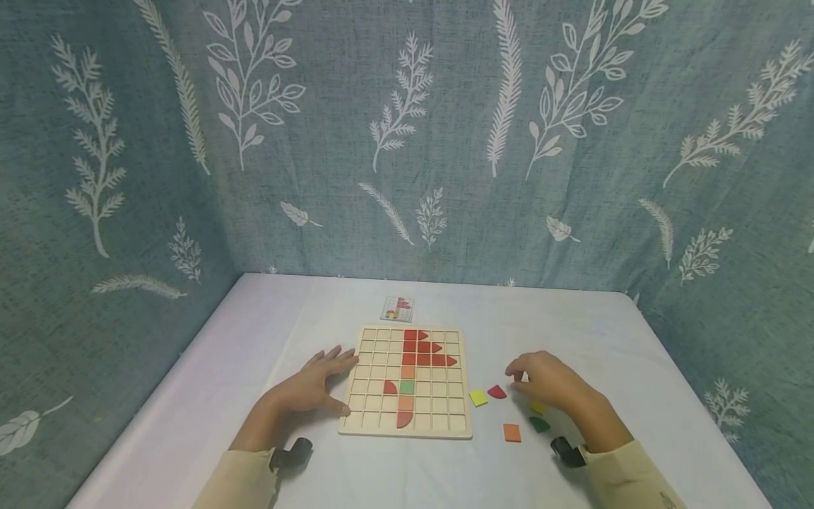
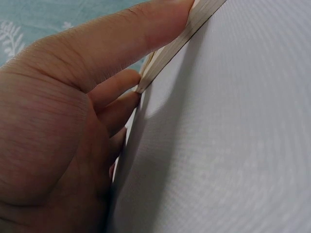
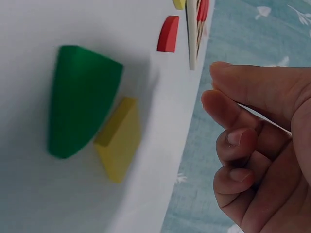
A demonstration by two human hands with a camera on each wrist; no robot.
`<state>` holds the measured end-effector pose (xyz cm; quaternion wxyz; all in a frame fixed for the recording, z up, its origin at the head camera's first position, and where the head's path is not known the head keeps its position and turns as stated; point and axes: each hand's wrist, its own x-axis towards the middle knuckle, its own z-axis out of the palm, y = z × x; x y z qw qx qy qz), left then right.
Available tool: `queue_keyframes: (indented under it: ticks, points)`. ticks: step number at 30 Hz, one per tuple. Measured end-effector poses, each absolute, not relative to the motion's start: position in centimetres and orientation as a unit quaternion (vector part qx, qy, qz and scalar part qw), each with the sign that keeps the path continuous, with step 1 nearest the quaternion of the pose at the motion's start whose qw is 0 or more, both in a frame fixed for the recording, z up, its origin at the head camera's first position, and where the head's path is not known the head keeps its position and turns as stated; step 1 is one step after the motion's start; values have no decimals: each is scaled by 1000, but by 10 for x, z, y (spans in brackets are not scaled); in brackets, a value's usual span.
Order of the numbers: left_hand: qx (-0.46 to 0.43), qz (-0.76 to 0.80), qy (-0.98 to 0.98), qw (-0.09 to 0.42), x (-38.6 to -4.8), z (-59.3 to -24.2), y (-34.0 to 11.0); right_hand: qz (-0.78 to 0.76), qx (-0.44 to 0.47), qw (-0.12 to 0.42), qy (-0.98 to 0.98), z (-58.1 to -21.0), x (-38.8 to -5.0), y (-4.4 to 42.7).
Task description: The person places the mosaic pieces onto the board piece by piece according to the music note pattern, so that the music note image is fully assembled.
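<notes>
A wooden grid board (image 1: pixel 375 406) lies on the table with red, orange and green pieces set in its cells. My left hand (image 1: pixel 318 385) touches the board's left edge, its fingers spread and thumb at the lower corner. To the board's right, my right hand (image 1: pixel 552 380) hovers over loose pieces; thumb and index tips are close together, other fingers curled, nothing visible between them. Below it lie a green rounded piece (image 3: pixel 82 102) and a yellow square (image 3: pixel 119 143), partly covered in the head view. A red quarter-circle piece (image 1: pixel 497 392) lies left of that hand.
Another yellow square (image 1: pixel 478 398) lies close to the board's right edge, and an orange square (image 1: pixel 511 433) lies nearer the front. Behind the board is a small pattern card (image 1: pixel 397 309). A leaf-print curtain (image 1: pixel 445 141) stands behind the white table (image 1: pixel 572 318).
</notes>
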<state>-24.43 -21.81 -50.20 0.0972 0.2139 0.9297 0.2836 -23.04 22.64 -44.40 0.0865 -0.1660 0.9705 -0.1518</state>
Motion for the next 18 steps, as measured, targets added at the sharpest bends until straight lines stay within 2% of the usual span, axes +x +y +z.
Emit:
queue_keyframes:
  ticks: [6, 18]
  points:
    - [217, 285, 928, 98, -244, -501, -218, -173, -141, 117, 968, -447, -224, 228]
    - [227, 284, 927, 95, -244, -501, -220, -196, -129, 121, 965, -455, -212, 234]
